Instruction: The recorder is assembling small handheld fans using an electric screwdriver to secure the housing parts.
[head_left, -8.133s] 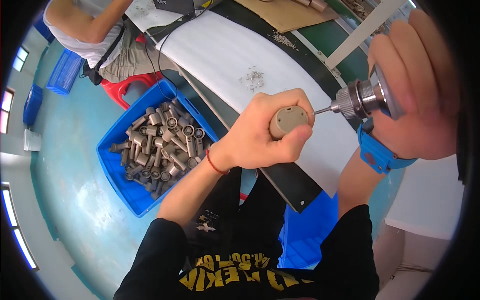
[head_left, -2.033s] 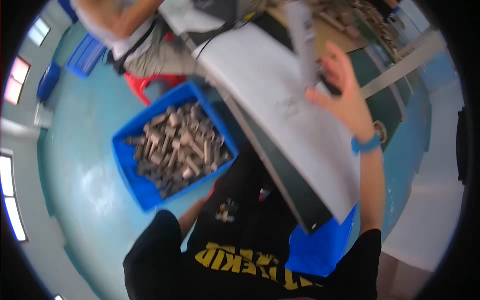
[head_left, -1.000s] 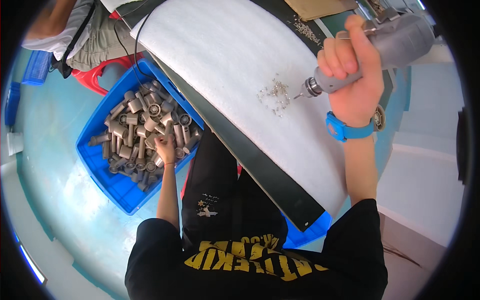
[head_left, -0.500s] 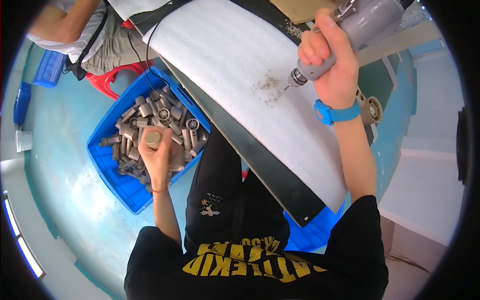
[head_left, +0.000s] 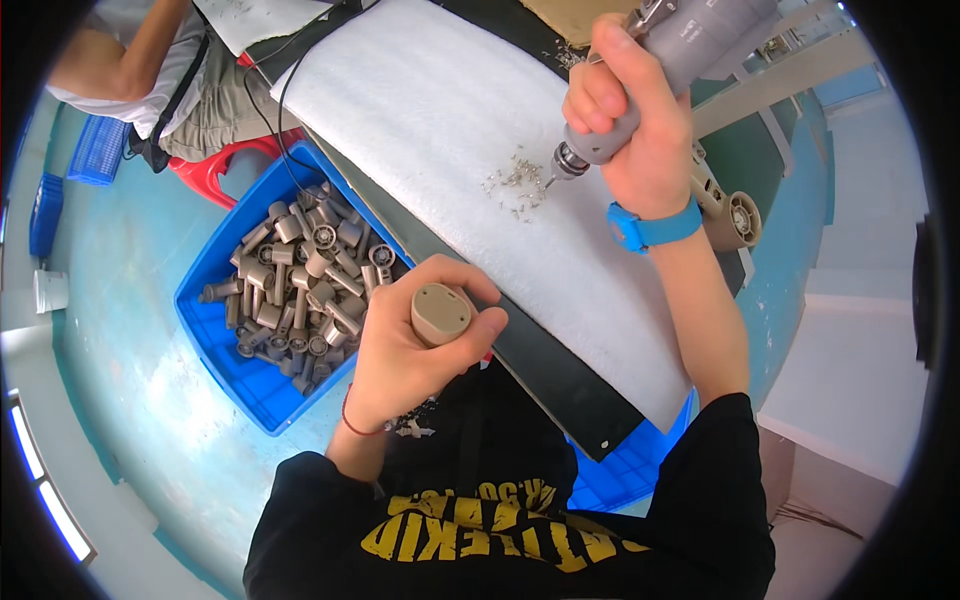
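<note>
My left hand (head_left: 392, 345) is wrapped round a beige plastic housing (head_left: 440, 312), whose rounded end with small holes faces up. It is in front of my body, close to the table's near edge. My right hand (head_left: 648, 145) grips a grey electric screwdriver (head_left: 695, 45) above the table. The thin bit points down and left, beside a scatter of small screws (head_left: 520, 183) lying on a white foam sheet (head_left: 430, 90). Whether the bit touches a screw is unclear.
A blue crate (head_left: 262, 408) with a heap of similar housings (head_left: 300, 270) stands on the floor to the left. Another housing with a round grille (head_left: 743, 220) lies beyond my right wrist. A person (head_left: 130, 60) sits on a red stool (head_left: 205, 175) at far left; a black cable crosses the table corner.
My left hand has come from over the crate to the right, bringing the housing in front of me. My right hand with the screwdriver has shifted slightly left.
</note>
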